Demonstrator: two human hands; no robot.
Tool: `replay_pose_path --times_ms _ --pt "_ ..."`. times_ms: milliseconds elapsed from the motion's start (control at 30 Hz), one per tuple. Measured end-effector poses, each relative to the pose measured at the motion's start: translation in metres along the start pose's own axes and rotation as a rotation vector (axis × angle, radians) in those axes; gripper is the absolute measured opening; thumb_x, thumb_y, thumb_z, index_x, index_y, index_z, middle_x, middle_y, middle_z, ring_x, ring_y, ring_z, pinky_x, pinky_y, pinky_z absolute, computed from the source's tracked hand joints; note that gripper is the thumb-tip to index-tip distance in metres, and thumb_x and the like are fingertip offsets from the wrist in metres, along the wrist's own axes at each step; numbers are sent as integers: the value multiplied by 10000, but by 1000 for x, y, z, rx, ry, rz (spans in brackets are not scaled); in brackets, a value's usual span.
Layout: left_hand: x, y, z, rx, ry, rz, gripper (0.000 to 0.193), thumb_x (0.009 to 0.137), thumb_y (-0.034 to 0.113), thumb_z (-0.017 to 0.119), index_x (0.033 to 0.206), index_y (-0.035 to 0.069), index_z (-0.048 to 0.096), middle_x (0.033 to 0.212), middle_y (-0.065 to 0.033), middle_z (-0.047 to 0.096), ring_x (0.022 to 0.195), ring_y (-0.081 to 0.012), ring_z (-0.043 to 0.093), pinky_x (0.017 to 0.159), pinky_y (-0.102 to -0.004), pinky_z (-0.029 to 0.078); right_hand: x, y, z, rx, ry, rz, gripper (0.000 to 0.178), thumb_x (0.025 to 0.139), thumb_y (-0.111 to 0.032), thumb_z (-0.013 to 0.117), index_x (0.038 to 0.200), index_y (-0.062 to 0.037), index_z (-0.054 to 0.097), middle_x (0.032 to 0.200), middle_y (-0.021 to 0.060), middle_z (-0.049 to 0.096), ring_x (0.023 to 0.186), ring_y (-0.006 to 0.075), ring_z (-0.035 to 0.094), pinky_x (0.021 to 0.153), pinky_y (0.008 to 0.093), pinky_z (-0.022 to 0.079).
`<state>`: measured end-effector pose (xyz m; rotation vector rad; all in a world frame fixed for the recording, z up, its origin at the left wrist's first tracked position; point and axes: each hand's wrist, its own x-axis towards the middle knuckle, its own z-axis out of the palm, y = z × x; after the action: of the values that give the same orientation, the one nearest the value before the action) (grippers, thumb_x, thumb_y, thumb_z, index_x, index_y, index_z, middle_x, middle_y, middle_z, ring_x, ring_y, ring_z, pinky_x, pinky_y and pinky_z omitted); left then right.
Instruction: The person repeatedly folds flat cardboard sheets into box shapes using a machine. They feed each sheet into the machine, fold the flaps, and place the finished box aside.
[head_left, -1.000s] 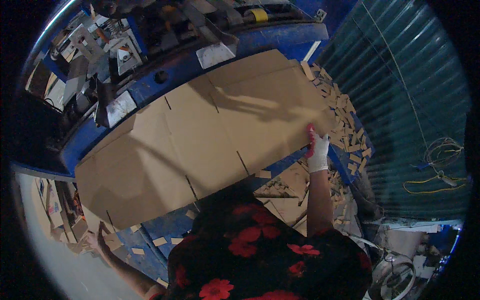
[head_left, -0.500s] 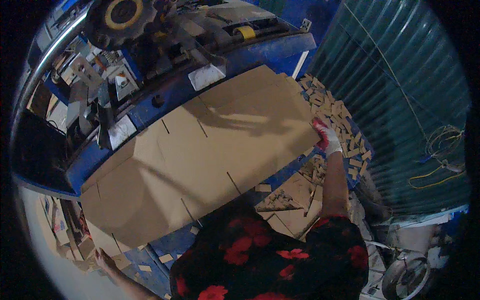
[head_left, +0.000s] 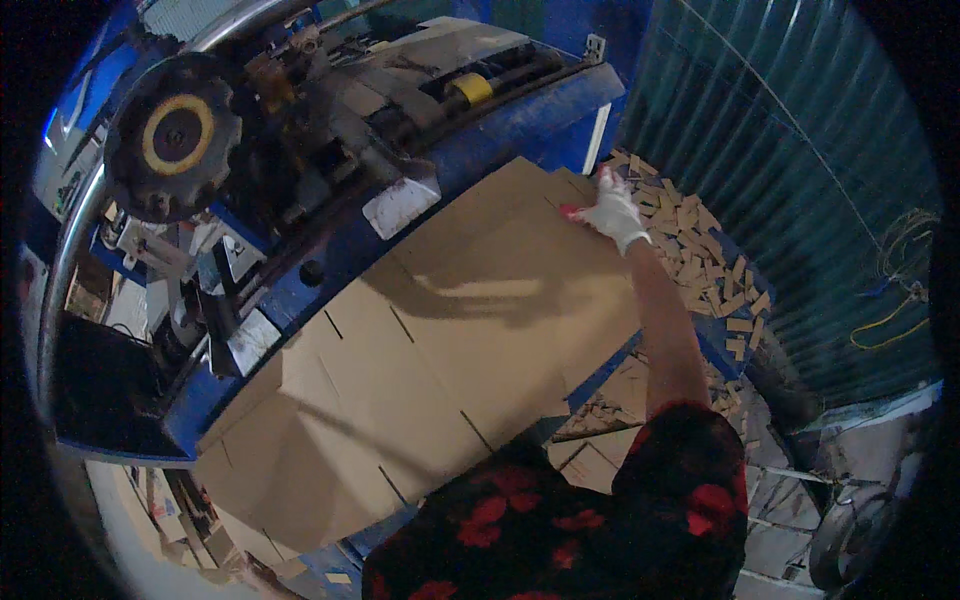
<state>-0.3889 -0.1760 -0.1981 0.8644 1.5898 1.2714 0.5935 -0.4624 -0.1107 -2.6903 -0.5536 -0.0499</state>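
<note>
A wide brown cardboard sheet [head_left: 440,350] with dark slots along its long edges lies slantwise before me, against the blue front of a machine. My right hand [head_left: 612,212], in a white glove with red fingertips, is at the sheet's far right end. Its thumb and fingers are spread apart, the thumb touching the cardboard. Low at the near left corner, my bare left hand [head_left: 262,578] is by the sheet's edge; its fingers are mostly hidden in shadow and behind the board.
Beyond the sheet stands the blue machine [head_left: 500,130] with a large dark handwheel [head_left: 178,137] and metal plates. Many small cardboard offcuts [head_left: 690,240] are heaped at the right. Cardboard scraps [head_left: 165,510] lie at the lower left. A green corrugated wall [head_left: 780,130] rises at the right.
My right hand has moved from the sheet's near right edge up to its far right corner, its fingers now spread. My left hand has sunk lower in view, with the sheet's left end.
</note>
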Motion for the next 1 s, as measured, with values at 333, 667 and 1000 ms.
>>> replay_pose_path --times_ms 333,667,1000 --pt "-13 6 18 81 35 -35 438 881 104 625 1280 5 472 1172 -155 583 922 -189 576 717 -296 485 54 17 47 206 40 28 742 636 -403 815 1196 -3 538 1133 234 600 1089 366 577 897 420 479" --pt "-19 -1 23 102 14 -45 432 884 149 636 1267 16 487 1157 -130 599 864 -143 573 639 -259 470 47 51 11 -8 228 339 526 746 -327 745 1132 -6 587 1135 164 624 1164 322 538 936 429 454" --pt "-22 -34 -53 -50 -49 -79 430 888 194 647 1255 26 501 1143 -104 616 805 -98 571 562 -223 454 -147 79 12 1579 -525 558 722 794 -428 698 1366 -104 400 1229 100 567 1153 278 531 925 493 452"
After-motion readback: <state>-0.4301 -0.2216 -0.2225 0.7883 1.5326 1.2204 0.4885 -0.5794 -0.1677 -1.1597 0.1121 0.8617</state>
